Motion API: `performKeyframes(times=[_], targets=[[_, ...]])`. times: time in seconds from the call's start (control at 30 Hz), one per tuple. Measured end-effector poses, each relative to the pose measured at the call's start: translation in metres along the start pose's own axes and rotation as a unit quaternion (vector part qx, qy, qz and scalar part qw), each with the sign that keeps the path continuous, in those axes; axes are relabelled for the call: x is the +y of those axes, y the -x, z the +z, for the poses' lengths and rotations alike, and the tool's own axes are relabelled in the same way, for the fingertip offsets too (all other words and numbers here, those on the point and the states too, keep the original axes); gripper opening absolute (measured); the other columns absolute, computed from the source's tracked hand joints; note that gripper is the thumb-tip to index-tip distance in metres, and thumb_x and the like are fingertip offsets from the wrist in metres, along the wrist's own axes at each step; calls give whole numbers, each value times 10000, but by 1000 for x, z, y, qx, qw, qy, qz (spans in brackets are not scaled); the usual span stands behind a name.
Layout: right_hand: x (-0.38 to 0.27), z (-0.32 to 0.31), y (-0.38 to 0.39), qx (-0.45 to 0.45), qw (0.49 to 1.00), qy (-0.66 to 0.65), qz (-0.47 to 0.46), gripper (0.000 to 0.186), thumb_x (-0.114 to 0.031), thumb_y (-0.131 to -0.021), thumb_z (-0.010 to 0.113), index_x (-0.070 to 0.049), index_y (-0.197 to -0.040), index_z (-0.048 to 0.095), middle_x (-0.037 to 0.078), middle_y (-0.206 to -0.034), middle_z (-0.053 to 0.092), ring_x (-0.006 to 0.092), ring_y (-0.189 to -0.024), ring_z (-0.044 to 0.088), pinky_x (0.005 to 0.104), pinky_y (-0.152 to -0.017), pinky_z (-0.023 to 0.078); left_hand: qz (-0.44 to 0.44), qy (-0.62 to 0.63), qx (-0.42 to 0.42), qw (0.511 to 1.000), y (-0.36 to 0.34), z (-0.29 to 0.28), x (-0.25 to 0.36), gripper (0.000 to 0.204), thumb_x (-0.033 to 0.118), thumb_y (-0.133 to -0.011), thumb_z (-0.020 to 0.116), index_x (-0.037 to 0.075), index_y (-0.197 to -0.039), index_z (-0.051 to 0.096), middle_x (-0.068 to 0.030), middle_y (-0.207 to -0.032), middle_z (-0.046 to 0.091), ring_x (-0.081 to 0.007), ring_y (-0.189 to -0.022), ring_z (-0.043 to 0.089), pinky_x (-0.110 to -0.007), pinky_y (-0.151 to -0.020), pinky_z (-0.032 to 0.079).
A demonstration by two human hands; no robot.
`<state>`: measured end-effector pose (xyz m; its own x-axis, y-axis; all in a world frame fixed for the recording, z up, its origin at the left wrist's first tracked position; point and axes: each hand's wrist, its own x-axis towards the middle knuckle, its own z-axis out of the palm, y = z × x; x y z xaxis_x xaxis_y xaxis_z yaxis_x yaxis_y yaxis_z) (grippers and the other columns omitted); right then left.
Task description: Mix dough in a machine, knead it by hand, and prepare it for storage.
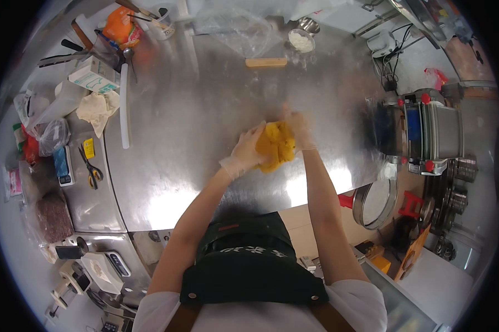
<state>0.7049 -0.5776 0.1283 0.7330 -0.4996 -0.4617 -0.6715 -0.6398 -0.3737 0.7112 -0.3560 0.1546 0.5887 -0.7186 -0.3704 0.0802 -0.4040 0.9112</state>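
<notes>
A lump of yellow dough (276, 145) with an uneven, folded surface lies on the steel worktable (194, 110), close to its front edge. My left hand (246, 150), in a clear thin glove, grips the dough's left side, its fingers against the lump. On the other side is my right hand (300, 130), also gloved, right up against the dough's upper right. Motion smears its fingers, so their pose is unclear.
Beyond the dough lie a wooden bar (266, 62), a small bowl of white stuff (301, 41) and clear plastic film (233, 33). A white rod (125, 105), a cloth (98, 109) and scissors (91, 167) are at left. A roller machine (427, 133) stands at right.
</notes>
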Motion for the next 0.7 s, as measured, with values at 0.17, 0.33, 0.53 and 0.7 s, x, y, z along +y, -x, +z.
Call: performKeyframes(times=[0.17, 0.33, 0.53, 0.7], targets=[[-51, 30, 119, 136, 986, -6, -92, 420, -465, -924, 479, -116, -925, 713, 112, -934, 694, 351, -932, 632, 442, -867, 470, 177, -146, 132, 964, 54, 34, -57, 979, 114, -691, 759, 32, -1487, 194, -199, -1506, 256, -432, -1379, 236, -497, -1136, 234], [-43, 85, 171, 402, 889, 67, -210, 236, -290, -835, 609, -112, -982, 658, 60, -1040, 650, 302, -966, 587, 452, -899, 428, 181, -120, 205, 954, 73, 56, -70, 962, 62, -749, 675, -24, -1483, 59, -284, -1514, 147, -472, -1388, 189, -515, -1143, 202], [-58, 101, 126, 375, 874, 130, -280, 213, -301, -814, 595, -150, -960, 636, 21, -1018, 593, 250, -1001, 536, 480, -897, 377, 132, -135, 181, 965, 61, 43, -81, 952, 83, -767, 665, -26, -1483, 48, -331, -1495, 139, -513, -1331, 247, -524, -1111, 249], [-94, 74, 52, 175, 940, 161, -245, 210, -288, -829, 555, -124, -898, 666, 55, -956, 651, 258, -908, 589, 429, -784, 428, 54, -191, 216, 956, 4, 14, -46, 998, 148, -751, 709, 26, -1497, 57, -328, -1452, 221, -493, -1248, 357, -507, -1061, 316]])
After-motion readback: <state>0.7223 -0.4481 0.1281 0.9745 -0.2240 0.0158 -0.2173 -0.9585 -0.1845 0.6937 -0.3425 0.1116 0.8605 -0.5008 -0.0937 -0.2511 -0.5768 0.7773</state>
